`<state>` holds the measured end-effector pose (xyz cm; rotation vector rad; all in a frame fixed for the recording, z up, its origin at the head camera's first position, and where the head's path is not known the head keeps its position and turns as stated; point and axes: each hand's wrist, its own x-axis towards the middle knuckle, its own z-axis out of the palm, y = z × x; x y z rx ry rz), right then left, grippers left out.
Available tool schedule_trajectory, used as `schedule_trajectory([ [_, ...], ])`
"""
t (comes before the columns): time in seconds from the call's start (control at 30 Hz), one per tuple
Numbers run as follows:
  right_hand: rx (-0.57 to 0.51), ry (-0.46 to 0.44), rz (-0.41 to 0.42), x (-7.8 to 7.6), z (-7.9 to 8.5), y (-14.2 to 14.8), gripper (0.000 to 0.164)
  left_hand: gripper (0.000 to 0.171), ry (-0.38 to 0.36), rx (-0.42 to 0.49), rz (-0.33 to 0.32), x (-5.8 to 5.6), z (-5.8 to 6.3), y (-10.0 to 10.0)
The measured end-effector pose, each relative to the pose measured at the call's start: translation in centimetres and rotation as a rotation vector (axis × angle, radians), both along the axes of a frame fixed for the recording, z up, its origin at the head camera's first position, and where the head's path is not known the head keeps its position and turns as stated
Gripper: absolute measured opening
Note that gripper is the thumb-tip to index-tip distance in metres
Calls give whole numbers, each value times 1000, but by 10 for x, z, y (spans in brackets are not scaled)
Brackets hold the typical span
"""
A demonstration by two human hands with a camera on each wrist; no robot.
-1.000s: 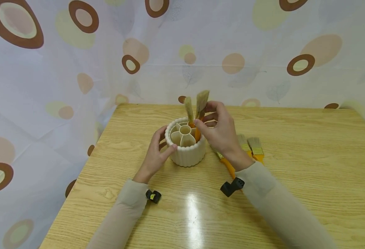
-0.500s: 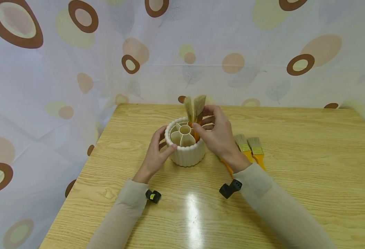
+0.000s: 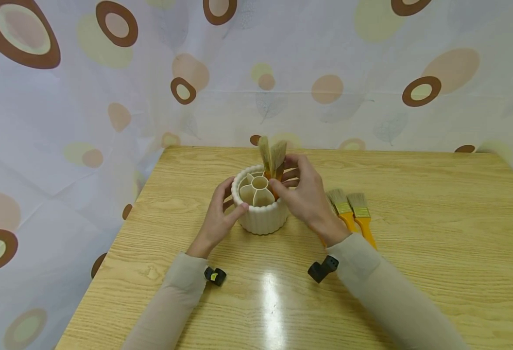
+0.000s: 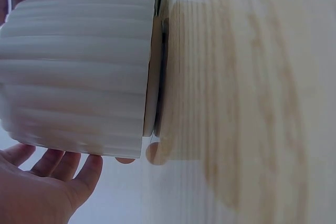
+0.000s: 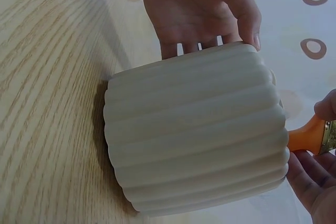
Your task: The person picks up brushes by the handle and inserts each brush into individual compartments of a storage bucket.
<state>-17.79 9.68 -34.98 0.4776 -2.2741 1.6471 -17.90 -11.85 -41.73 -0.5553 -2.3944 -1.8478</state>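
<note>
A cream, ribbed desk organizer (image 3: 263,219) stands upright on the table, its open top split into compartments round a central tube. My left hand (image 3: 214,218) grips its left side, thumb at the rim; the right wrist view shows the fingers along the far wall. At the right of the rim, my right hand (image 3: 305,197) pinches a paintbrush (image 3: 279,151), bristles up. Its orange handle (image 5: 306,139) goes down into a compartment, and the lower end is hidden by the wall. Close beside it another paintbrush (image 3: 264,149) stands in the organizer, also bristles up.
Right of the organizer, orange-handled paintbrushes (image 3: 360,206) lie on the wooden table (image 3: 440,243), partly covered by my right wrist and sleeve. A patterned cloth (image 3: 239,63) hangs behind the table and along its left side.
The paintbrush in my right hand has sunk lower into the organizer, the hand moving down and slightly left with it. My left hand keeps its grip in the same place.
</note>
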Motion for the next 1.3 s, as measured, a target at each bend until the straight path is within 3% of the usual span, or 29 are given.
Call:
schedule_trajectory([
  [0.17, 21, 23, 6, 14, 14, -4, 44, 70, -1, 3, -2, 0, 0, 0],
  [0.23, 29, 32, 7, 12, 9, -3, 44, 70, 1, 4, -3, 0, 0, 0],
  [0.4, 34, 70, 3, -3, -14, 1, 45, 69, -32, 6, -21, 11, 22, 4],
  [0.47, 47, 91, -8, -4, -16, 1, 45, 68, -46, 5, -27, 16, 30, 5],
  [0.7, 90, 126, -43, -3, -20, 1, 45, 67, -38, 5, -25, 17, 32, 6],
  [0.83, 107, 124, -45, -3, -23, 1, 45, 66, -35, -5, -24, 16, 32, 6],
  [1.1, 132, 136, -39, -1, -26, 2, 45, 70, -23, 1, -25, -1, 4, 0],
  [1.3, 145, 131, -47, 0, -27, 3, 45, 69, -7, 8, -26, -1, 0, -1],
])
